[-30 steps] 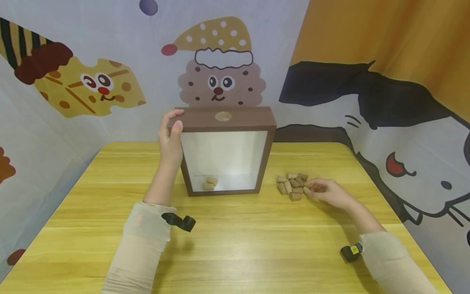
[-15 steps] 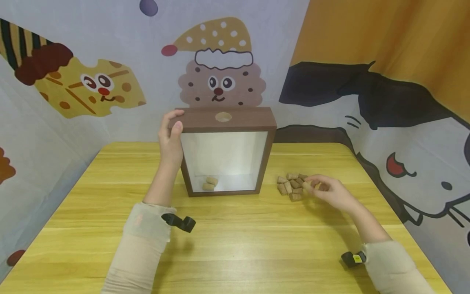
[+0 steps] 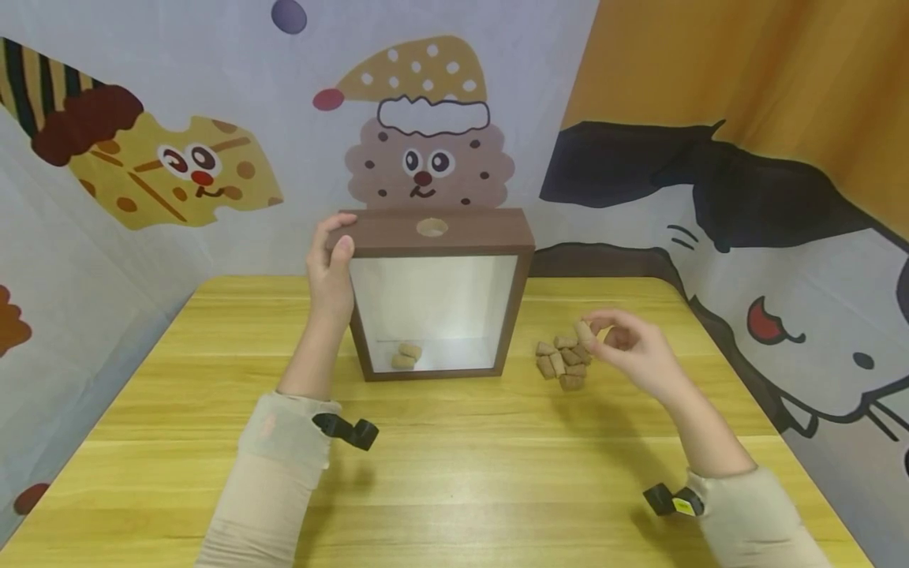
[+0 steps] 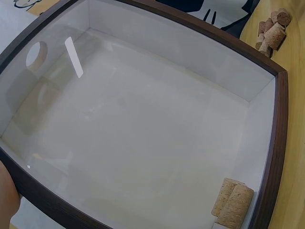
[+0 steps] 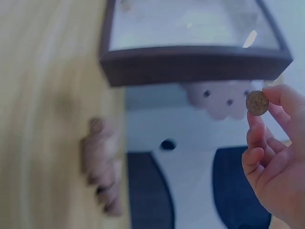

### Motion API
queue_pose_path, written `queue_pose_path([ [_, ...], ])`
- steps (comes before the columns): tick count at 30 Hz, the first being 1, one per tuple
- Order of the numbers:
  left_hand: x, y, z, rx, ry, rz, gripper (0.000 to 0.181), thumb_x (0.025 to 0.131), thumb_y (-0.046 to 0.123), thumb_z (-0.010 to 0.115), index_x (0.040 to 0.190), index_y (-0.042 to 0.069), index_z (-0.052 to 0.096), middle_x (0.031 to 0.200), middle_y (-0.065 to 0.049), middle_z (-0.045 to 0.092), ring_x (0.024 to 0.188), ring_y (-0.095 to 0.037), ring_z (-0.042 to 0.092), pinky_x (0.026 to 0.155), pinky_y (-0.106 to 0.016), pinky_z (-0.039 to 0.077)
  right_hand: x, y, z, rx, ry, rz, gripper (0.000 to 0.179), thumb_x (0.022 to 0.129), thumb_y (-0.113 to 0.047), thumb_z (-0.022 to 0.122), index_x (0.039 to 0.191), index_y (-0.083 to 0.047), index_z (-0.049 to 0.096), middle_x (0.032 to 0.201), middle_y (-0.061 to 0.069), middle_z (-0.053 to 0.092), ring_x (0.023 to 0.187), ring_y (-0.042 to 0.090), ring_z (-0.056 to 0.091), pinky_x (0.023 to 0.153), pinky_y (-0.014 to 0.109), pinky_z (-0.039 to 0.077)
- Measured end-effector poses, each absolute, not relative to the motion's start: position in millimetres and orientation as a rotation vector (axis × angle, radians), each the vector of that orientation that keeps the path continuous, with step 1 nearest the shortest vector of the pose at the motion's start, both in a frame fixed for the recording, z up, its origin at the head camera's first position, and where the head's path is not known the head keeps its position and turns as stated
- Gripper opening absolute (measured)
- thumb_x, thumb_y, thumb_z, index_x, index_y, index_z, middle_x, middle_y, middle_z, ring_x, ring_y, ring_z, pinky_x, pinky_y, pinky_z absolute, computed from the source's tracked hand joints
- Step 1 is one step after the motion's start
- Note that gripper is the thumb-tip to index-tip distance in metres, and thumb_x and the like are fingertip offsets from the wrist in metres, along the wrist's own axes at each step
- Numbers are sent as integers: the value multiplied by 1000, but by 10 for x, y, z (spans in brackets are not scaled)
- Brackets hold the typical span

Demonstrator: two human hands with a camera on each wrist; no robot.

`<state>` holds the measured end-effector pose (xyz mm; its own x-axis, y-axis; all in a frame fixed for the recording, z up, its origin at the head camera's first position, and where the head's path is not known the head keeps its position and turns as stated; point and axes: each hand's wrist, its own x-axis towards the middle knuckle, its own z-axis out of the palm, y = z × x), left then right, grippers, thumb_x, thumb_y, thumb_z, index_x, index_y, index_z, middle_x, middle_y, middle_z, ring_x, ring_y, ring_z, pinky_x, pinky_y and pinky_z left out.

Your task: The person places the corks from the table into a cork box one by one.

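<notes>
A dark brown wooden shadow box (image 3: 443, 251) with a clear front stands upright on the table, a round hole (image 3: 432, 227) in its top. My left hand (image 3: 331, 272) grips its upper left corner, thumb at the front and fingers over the top. Two corks (image 4: 234, 205) lie inside at the bottom, near the left side in the head view. My right hand (image 3: 635, 347) pinches one cork (image 5: 257, 103) between thumb and fingertips, raised above the pile. Below it, several loose corks (image 3: 557, 363) lie on the table to the right of the box.
The wood-grain table (image 3: 440, 473) has its far edge just behind the box. A cloth backdrop (image 3: 248, 71) with cartoon figures hangs behind and on both sides. Small black wrist cameras (image 3: 675, 500) sit at both sleeves.
My right hand has lifted a cork from the right side of the pile, moving up and slightly left. The left hand keeps its place on the box.
</notes>
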<state>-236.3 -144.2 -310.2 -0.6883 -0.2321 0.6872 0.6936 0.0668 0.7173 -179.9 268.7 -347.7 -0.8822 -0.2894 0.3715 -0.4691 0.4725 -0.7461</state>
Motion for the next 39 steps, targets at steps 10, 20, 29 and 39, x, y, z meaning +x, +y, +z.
queue_pose_path([
  [10,-2366,-1436,-3074,-470,-1642,-1699,57,86,50,54,118,3,58,129,-14,53,132,-21,34,105,-42,19,-1709,2186,-2932,787,-2203,1532,38,78,15,67,113,2,63,95,5,63,58,15,50,48,24,39],
  [20,-2367,-1441,-3099,-434,-1668,-1706,56,86,49,52,119,3,57,129,-6,54,132,-20,34,107,-44,17,-1821,1727,-2452,928,-2067,1554,37,77,14,68,111,2,63,90,11,61,59,17,49,50,24,39],
  [29,-2352,-1435,-3089,-428,-1665,-1719,59,87,44,52,120,-5,52,130,-15,52,133,-22,33,108,-42,16,-2031,1376,-2150,962,-2115,1537,33,82,0,71,113,-5,61,94,8,60,61,21,45,49,27,36],
  [39,-2077,-1322,-2866,-431,-1684,-1732,60,88,39,50,119,-12,47,131,-31,44,133,-26,32,108,-44,16,-2268,1045,-1987,979,-2216,1452,31,83,-9,74,111,-8,59,93,5,62,60,22,46,55,29,39],
])
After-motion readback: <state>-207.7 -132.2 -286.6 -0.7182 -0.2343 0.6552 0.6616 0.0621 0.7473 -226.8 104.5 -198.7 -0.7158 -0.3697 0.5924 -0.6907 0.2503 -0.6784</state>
